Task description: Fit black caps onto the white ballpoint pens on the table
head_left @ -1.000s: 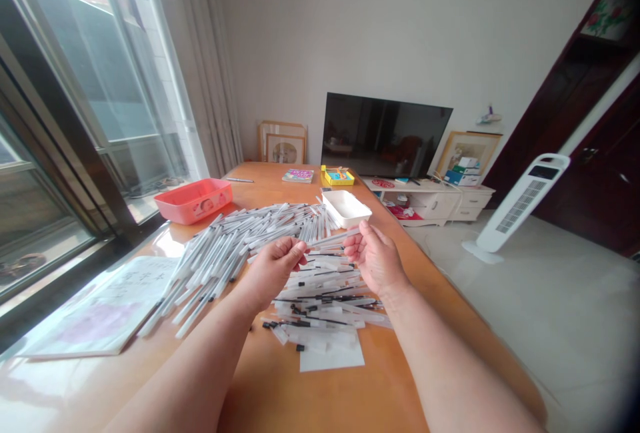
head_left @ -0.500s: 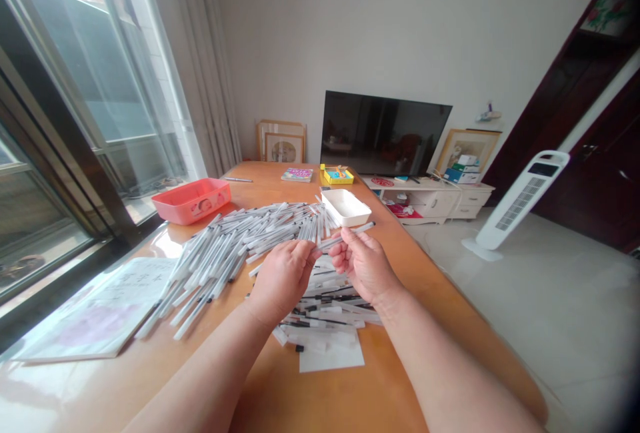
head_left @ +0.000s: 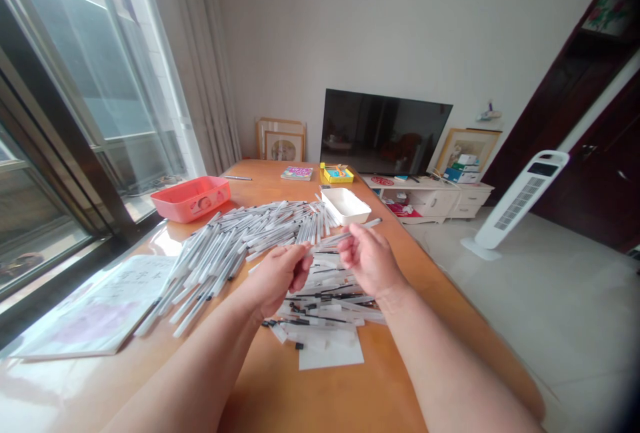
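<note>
My right hand [head_left: 369, 261] is closed with its fingers pinching a white pen [head_left: 350, 232], which points from my hand toward 2 o'clock. My left hand [head_left: 278, 274] is curled, its fingertips at the near end of the same pen; I cannot tell if it grips it. Both hands are above the counter [head_left: 280, 393]. Below them lies a small pile of pen parts [head_left: 325, 310] on a white sheet [head_left: 333, 356]. At 10 o'clock lies a big pile of pens [head_left: 240, 243]. A white tray [head_left: 346, 206] is at 12 o'clock, and a pink bin [head_left: 191, 198] is far at 10 o'clock.
</note>
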Demonstrator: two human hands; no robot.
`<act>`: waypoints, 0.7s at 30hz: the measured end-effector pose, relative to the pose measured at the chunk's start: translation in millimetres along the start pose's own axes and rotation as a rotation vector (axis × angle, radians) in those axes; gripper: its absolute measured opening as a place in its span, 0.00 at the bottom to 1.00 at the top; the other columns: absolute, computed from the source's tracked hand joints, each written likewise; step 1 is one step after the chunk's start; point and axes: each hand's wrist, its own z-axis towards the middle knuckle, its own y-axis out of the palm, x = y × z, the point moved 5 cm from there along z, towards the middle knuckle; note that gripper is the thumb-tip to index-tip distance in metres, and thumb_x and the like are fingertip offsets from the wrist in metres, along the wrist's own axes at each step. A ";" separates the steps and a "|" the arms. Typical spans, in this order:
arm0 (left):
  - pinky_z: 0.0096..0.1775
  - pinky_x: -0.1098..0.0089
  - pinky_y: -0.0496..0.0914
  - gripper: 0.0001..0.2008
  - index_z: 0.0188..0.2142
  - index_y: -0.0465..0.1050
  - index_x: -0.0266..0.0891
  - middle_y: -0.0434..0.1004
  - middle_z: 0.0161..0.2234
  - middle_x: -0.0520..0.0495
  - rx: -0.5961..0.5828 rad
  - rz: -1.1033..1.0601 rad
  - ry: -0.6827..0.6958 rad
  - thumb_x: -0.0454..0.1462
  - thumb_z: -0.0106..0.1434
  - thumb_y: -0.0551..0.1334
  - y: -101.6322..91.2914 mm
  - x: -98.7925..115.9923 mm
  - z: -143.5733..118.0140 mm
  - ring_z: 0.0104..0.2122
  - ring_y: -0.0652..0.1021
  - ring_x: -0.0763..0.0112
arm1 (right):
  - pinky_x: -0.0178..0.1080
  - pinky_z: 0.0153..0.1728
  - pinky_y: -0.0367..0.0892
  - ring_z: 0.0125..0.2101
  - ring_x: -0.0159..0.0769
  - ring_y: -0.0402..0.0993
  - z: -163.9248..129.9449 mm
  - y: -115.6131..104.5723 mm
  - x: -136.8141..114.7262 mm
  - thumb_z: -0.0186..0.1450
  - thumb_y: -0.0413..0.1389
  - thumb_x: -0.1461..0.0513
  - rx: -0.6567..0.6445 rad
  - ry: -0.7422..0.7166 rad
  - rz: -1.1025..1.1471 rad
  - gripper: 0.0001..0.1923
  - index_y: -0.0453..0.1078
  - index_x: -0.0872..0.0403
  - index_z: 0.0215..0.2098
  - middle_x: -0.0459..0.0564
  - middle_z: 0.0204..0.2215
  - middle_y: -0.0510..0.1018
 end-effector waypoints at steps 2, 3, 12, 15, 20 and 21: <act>0.23 0.71 0.54 0.20 0.24 0.62 0.43 0.55 0.14 0.57 0.039 -0.145 -0.031 0.51 0.67 0.56 -8.8 -4.6 3.8 0.16 0.56 0.74 | 0.29 0.15 0.57 0.16 0.26 0.64 6.9 -13.6 -10.5 0.62 0.63 0.55 0.102 -0.090 0.080 0.11 0.72 0.54 0.33 0.43 0.18 0.74; 0.23 0.71 0.55 0.20 0.24 0.62 0.43 0.54 0.15 0.58 0.081 -0.165 -0.014 0.51 0.67 0.56 -12.8 -5.7 5.6 0.16 0.56 0.75 | 0.29 0.15 0.56 0.15 0.25 0.63 9.1 -18.0 -13.3 0.62 0.63 0.55 0.137 -0.127 0.091 0.11 0.72 0.54 0.32 0.42 0.18 0.73; 0.31 0.70 0.65 0.24 0.47 0.77 0.38 0.74 0.26 0.51 0.153 0.265 0.039 0.54 0.62 0.64 -12.1 -11.2 9.6 0.27 0.73 0.70 | 0.31 0.18 0.59 0.18 0.29 0.65 5.1 -7.0 14.8 0.64 0.61 0.47 0.036 -0.079 -0.190 0.19 0.72 0.55 0.38 0.46 0.22 0.75; 0.33 0.69 0.67 0.25 0.49 0.75 0.35 0.76 0.28 0.49 0.179 0.226 0.088 0.53 0.62 0.64 -16.3 -8.6 10.0 0.31 0.75 0.68 | 0.33 0.21 0.62 0.22 0.31 0.68 6.0 -11.8 13.0 0.67 0.56 0.45 0.046 -0.165 -0.397 0.20 0.72 0.53 0.39 0.46 0.25 0.75; 0.39 0.67 0.70 0.23 0.49 0.75 0.36 0.77 0.33 0.47 0.198 0.215 0.221 0.51 0.64 0.65 -15.4 0.4 6.1 0.34 0.76 0.68 | 0.36 0.33 0.64 0.30 0.36 0.71 -2.3 2.8 3.8 0.73 0.50 0.51 -0.100 -0.475 -1.046 0.15 0.66 0.51 0.33 0.47 0.29 0.75; 0.40 0.67 0.71 0.23 0.50 0.75 0.37 0.78 0.34 0.47 0.194 0.213 0.240 0.51 0.64 0.65 -14.1 2.6 4.4 0.35 0.76 0.68 | 0.36 0.32 0.62 0.30 0.36 0.70 -4.6 7.3 4.7 0.73 0.49 0.53 -0.146 -0.499 -1.143 0.14 0.65 0.50 0.33 0.47 0.28 0.74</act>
